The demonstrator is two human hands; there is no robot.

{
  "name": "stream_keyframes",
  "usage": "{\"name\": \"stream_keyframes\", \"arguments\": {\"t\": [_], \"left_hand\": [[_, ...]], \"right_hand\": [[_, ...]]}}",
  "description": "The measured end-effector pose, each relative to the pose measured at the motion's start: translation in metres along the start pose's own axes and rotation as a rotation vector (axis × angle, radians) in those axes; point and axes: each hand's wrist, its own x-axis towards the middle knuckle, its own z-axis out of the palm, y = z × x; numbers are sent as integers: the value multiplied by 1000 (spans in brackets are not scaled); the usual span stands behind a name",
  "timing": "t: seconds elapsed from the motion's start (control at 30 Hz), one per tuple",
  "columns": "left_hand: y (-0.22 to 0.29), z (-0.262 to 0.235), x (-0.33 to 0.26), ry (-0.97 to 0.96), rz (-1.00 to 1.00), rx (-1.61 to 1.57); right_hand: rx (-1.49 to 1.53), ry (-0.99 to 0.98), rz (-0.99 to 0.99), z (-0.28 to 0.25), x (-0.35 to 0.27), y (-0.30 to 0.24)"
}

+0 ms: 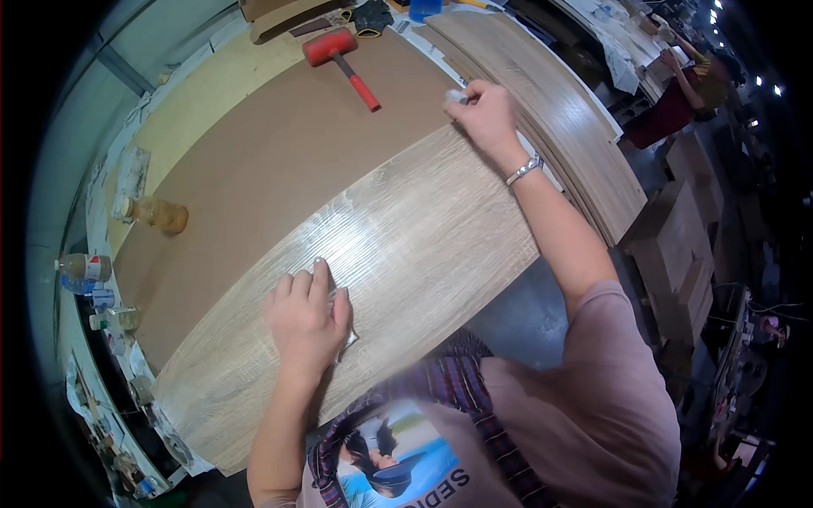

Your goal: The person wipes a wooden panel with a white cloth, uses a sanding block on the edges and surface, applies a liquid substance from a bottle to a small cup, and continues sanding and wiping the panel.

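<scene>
A long wood-grain board (pixel 415 237) lies slantwise before me, on top of a plain brown panel (pixel 246 161). My left hand (pixel 306 320) rests on the board's near left part, fingers bent and pressed down. From under its thumb and palm pokes a crumpled white rag (pixel 351 339), mostly hidden by the hand. At the board's far right end, my right hand (pixel 491 120) pinches a small whitish wad (pixel 458 96) between thumb and fingers. Beyond the board, a rubber mallet (pixel 343 63) with a red head and red grip lies on the brown panel.
A bottle of amber liquid (pixel 157 214) lies at the left on the brown panel, with several more bottles (pixel 85 267) along the table's edge. Stacked wood-grain boards (pixel 550 93) stand at the right. A dark glove (pixel 373 17) lies at the back. Another person (pixel 690 89) works at the far right.
</scene>
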Motion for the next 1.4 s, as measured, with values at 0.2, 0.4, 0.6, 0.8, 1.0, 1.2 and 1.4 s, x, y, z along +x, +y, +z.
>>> {"name": "stream_keyframes", "arguments": {"t": [0.2, 0.4, 0.6, 0.8, 1.0, 1.2, 1.4], "left_hand": [[4, -1, 4, 6, 4, -7], [8, 5, 10, 0, 18, -9], [16, 13, 23, -18, 24, -22], [16, 16, 24, -5, 27, -48], [18, 12, 25, -19, 12, -55], [14, 19, 21, 16, 20, -73], [16, 16, 22, 20, 17, -75]], "right_hand": [[-168, -95, -75, 2, -4, -2], [-165, 99, 3, -18, 13, 28], [52, 88, -33, -9, 18, 32], [160, 38, -8, -16, 21, 46], [188, -48, 7, -20, 21, 72], [461, -192, 2, -23, 19, 66], [456, -343, 3, -54, -2, 80]]}}
